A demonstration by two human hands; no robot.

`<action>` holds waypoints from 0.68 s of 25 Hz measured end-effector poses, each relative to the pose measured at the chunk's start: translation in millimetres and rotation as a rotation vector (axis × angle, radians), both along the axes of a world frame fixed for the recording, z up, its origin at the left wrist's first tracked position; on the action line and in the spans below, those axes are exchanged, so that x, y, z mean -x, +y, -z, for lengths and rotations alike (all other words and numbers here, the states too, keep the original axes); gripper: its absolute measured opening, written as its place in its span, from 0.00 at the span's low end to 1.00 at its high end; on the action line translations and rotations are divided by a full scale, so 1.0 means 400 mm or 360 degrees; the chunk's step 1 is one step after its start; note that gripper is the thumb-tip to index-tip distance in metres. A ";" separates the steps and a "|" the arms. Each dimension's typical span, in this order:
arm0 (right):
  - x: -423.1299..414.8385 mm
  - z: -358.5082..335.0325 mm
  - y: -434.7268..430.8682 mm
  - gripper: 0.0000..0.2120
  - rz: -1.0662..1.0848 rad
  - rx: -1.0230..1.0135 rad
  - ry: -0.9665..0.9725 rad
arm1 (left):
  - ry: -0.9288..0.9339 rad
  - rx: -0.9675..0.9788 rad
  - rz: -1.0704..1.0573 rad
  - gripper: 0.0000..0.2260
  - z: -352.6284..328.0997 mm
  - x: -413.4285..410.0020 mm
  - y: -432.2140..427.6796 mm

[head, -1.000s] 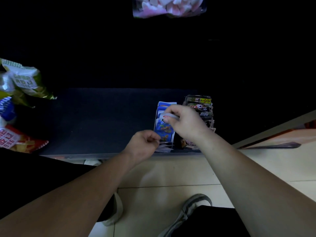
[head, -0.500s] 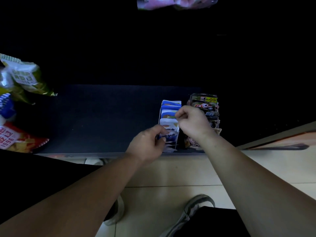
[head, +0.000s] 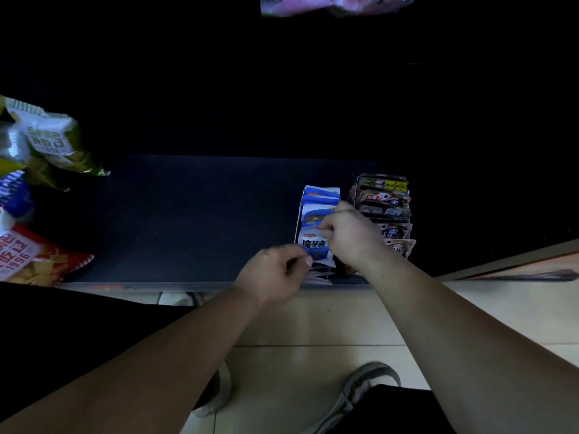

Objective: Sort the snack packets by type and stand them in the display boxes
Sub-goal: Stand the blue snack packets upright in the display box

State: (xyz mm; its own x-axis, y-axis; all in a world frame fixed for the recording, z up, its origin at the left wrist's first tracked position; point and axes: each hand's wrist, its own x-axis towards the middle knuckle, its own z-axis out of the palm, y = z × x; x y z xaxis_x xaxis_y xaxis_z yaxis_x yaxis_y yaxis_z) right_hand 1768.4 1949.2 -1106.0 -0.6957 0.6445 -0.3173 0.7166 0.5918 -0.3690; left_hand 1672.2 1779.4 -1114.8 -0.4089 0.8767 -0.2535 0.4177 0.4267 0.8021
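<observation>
Two display boxes stand side by side at the front right of the dark shelf. The left box (head: 297, 223) holds a row of blue and white packets (head: 319, 211). The right box (head: 355, 192) holds dark brown packets (head: 387, 198). My right hand (head: 351, 236) is curled over the blue and white row and pinches the top of a packet there. My left hand (head: 275, 274) sits at the front of the same box, its fingertips pinching the lower corner of the front white packet (head: 313, 245).
Large chip bags lie at the shelf's left end: a green one (head: 47, 145), a blue one (head: 12, 198) and a red one (head: 28, 258). A pink bag (head: 332, 4) hangs at the top. Below the shelf edge (head: 188, 285) are tiled floor and my shoes.
My right hand has set a blue and white packet down into the left box's row and stays on it. My left hand has moved right, up to the front packet.
</observation>
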 end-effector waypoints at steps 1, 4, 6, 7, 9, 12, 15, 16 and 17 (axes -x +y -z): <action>-0.003 -0.005 -0.003 0.03 -0.0005 -0.0006 0.0021 | 0.0028 -0.0004 -0.0012 0.07 0.000 0.002 0.001; -0.020 -0.024 0.001 0.06 0.0119 0.0147 0.0176 | 0.0097 0.0010 -0.0058 0.09 0.002 0.014 0.009; -0.027 -0.042 0.014 0.07 0.0231 0.0278 0.0286 | 0.0090 0.0020 -0.0109 0.11 0.007 0.014 0.011; -0.030 -0.050 0.021 0.08 0.0266 0.0333 0.0342 | 0.0082 0.0021 -0.0142 0.11 0.008 0.013 0.013; -0.037 -0.063 0.027 0.08 0.0286 0.0440 0.0420 | 0.0071 0.0031 -0.0199 0.11 0.005 0.011 0.018; -0.047 -0.061 0.020 0.06 0.0223 0.0433 0.0437 | 0.0106 0.0032 -0.0263 0.09 0.010 0.016 0.024; -0.050 -0.057 0.012 0.09 0.0183 0.0456 0.0361 | 0.0089 0.0006 -0.0345 0.06 -0.001 0.013 0.032; -0.049 -0.060 0.009 0.11 0.0141 0.0501 0.0296 | 0.0059 -0.0007 -0.0358 0.14 -0.009 0.014 0.038; -0.048 -0.065 0.005 0.12 0.0081 0.0554 0.0216 | 0.0007 -0.0033 -0.0330 0.20 -0.014 0.016 0.043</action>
State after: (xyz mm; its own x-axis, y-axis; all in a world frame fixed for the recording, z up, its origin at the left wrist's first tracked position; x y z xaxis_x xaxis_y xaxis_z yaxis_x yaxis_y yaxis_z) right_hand 1787.5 1951.4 -1080.1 -0.7163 0.5490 -0.4306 0.6726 0.3791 -0.6355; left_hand 1665.7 1796.5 -1109.1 -0.5820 0.7789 -0.2338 0.3264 0.4871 0.8101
